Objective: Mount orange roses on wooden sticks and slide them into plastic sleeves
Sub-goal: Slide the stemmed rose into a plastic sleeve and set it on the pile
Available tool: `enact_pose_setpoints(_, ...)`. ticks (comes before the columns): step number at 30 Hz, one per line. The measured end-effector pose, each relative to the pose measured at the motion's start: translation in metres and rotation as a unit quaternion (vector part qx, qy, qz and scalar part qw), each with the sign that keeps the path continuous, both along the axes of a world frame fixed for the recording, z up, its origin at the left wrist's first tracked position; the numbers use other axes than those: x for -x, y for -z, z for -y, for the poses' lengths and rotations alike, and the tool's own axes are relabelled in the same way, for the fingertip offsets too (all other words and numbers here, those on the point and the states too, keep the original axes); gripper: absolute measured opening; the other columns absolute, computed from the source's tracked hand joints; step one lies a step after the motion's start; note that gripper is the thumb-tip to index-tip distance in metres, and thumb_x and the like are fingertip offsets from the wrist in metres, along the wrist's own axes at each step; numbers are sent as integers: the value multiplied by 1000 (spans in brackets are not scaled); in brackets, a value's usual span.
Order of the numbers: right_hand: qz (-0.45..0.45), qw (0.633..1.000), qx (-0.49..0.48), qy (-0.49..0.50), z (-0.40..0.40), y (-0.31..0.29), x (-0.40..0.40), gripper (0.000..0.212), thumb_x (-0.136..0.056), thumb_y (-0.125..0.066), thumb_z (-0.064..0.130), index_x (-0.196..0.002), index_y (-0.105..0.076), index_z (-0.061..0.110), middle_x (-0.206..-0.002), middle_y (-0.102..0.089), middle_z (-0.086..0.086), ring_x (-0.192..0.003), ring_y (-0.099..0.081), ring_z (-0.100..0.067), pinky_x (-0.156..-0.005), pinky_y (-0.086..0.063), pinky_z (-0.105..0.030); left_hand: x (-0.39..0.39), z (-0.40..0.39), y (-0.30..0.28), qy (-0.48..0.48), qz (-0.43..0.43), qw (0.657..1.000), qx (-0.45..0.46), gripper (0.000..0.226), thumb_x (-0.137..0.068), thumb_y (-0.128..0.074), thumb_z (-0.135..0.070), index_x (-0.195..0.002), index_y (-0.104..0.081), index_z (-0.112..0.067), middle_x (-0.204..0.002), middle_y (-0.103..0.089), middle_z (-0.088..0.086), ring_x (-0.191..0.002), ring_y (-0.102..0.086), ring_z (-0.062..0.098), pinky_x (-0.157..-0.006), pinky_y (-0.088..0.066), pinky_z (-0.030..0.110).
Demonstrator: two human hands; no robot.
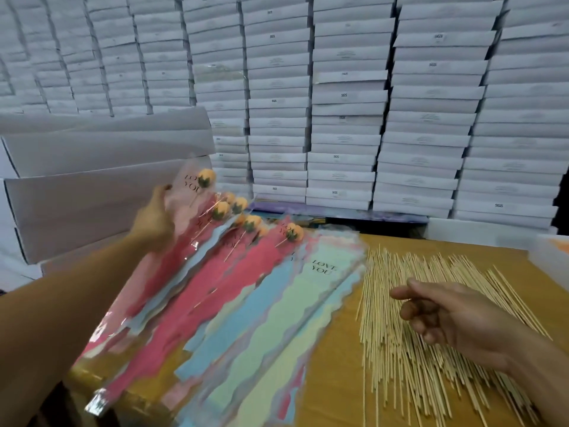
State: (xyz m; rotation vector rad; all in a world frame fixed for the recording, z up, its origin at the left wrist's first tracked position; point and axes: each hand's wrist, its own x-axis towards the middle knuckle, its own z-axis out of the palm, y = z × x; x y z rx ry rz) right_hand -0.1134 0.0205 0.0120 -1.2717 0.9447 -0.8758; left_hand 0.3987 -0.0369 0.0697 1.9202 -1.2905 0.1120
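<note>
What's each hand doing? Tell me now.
Left hand: holds a sleeve with a rose inside.
Right hand: loosely curled, empty, over the sticks.

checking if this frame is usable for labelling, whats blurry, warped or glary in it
Head view: the left hand and the sleeve it holds are smeared by motion blur; the right hand over the sticks is sharper. Wide-angle distortion bows the stacked white boxes near the edges. Glare shows on the plastic sleeves' lower ends. Lighting is even, with soft shadows.
</note>
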Motion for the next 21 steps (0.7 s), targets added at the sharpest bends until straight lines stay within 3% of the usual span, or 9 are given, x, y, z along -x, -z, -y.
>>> enact_pose_setpoints(3, -2, 1000, 0, 1, 1, 1, 0, 35, -84, -65, 36, -97, -79, 6, -85, -68, -19, -61, -61, -22, -46, -50, -29, -4, 1, 20, -9, 102, 995, -19, 38, -101, -49, -37, -138, -38, -33, -104, -47, 16, -81, -55, 39, -76, -49, 46)
enact_pose_setpoints(6, -4, 1000, -3, 2, 0, 0, -1, 34, -84, -66, 34, -97, -79, 6, -83, -68, -18, -60, -60, -22, -45, -50, -28, -11, 7, 34, -35, 128, 990, -54, 27, -102, -46, -32, -124, -55, -20, -114, -39, 15, -99, -49, 40, -90, -49, 52)
enact_pose_setpoints(9, -8, 1000, -5, 6, 0, 0, -2, 33, -82, -66, 32, -94, -79, 4, -81, -68, -19, -58, -60, -21, -44, -49, -28, -17, 11, 41, -61, 168, 979, -96, 28, -102, -41, -24, -121, -60, -15, -133, -37, 18, -121, -36, 41, -98, -43, 56)
enact_pose_setpoints(12, -14, 1000, -7, 8, 0, 1, -3, 34, -82, -66, 32, -94, -79, 3, -81, -68, -19, -58, -59, -22, -43, -49, -29, -19, 12, 46, -47, 183, 972, -142, 43, -104, -31, -40, -123, -61, -17, -146, -38, 17, -130, -35, 42, -104, -38, 59)
enact_pose_setpoints(15, -21, 1000, -7, 9, 0, 1, -3, 32, -83, -65, 31, -93, -79, 4, -81, -68, -19, -58, -59, -22, -44, -49, -29, -15, 15, 52, -35, 186, 959, -211, 61, -102, -18, -56, -132, -53, -16, -150, -40, 16, -134, -39, 38, -108, -35, 58)
enact_pose_setpoints(21, -24, 1000, -13, 8, 1, 2, -3, 34, -83, -65, 30, -97, -78, 1, -81, -68, -19, -58, -59, -22, -44, -50, -29, -17, 14, 77, 87, 79, 958, -261, 75, -102, -27, -56, -156, -14, -6, -164, -16, 17, -148, -23, 36, -120, -23, 49)
